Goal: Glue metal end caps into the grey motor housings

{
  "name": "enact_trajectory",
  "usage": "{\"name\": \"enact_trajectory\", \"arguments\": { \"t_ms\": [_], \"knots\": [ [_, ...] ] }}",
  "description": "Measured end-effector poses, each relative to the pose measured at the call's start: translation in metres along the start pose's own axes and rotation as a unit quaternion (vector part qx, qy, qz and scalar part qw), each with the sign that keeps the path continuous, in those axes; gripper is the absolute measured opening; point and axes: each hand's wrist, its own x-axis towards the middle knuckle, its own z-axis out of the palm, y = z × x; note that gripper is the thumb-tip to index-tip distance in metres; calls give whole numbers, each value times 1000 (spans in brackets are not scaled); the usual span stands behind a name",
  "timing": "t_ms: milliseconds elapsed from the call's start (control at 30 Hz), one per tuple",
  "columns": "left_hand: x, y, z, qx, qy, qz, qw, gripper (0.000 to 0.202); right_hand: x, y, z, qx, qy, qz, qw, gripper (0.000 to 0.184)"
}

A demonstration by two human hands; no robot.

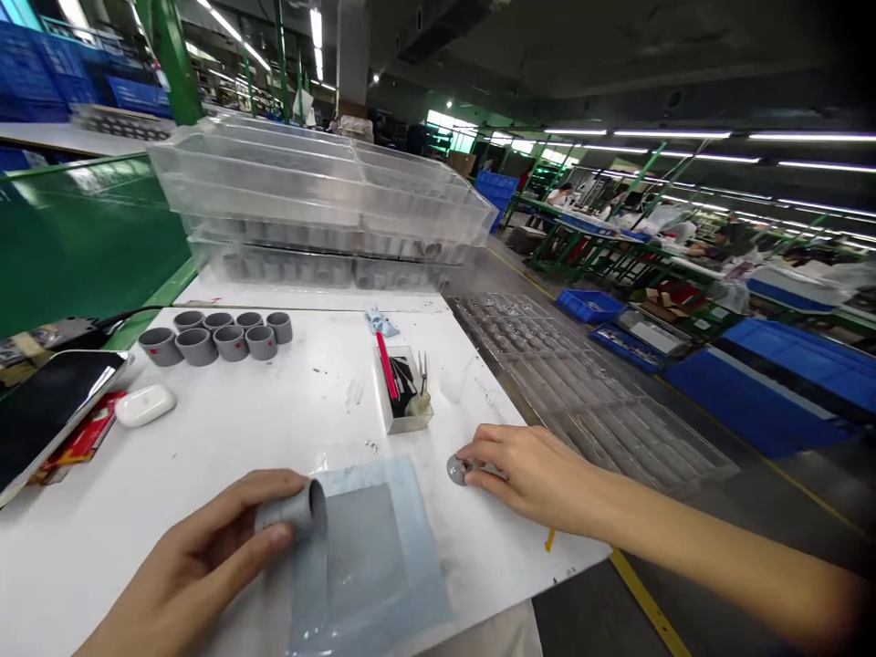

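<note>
My left hand [198, 552] grips a short grey hollow cylinder [293, 509] between thumb and fingers, its open end tilted to the right. Under and beside it lies a light blue sheet [421, 557] with a grey square pad [366, 543] in its middle. To the right, the fingertips of my right hand [530, 470] pinch a small grey rounded part [454, 469] at the tabletop. The fingers partly cover that part, so its full shape is hidden. Several similar grey cylinders [196, 347] stand upright in two rows at the back left.
A small clear box [409, 423] holds a red pen-like tool [385, 365] and tweezers [422, 370]. Stacked clear trays [321, 196] stand at the back. More clear trays [595, 401] lie right of the white table [274, 420]. A phone-like device [55, 411] and white case [145, 405] are at left.
</note>
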Motion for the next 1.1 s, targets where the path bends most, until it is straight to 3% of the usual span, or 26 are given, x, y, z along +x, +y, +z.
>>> {"name": "enact_trajectory", "arguments": {
  "t_ms": [267, 433, 500, 633, 733, 900, 1100],
  "knots": [
    [0, 9, 0, -150, -55, 6, 987, 37, 4, -6, -10, 19, -26, 12, 999, 27],
    [-2, 18, 0, -173, -68, -49, 981, 45, 19, -28, -16, 111, 30, -14, 993, 19],
    [-2, 21, -2, -188, -72, -62, 978, 47, 32, -49, -16, 190, 90, -63, 976, 19],
    [1, 21, -5, -220, -80, -52, 971, 47, 66, -92, -10, 301, 225, -176, 910, 20],
    [4, 19, -6, -239, -79, -41, 967, 47, 85, -109, -3, 356, 278, -202, 869, 21],
    [7, 16, -4, -297, -86, -53, 949, 42, 88, -106, 9, 404, 248, -154, 867, 24],
    [7, 14, -4, -296, -83, -65, 949, 40, 83, -103, 16, 409, 211, -141, 877, 25]
  ]
}}
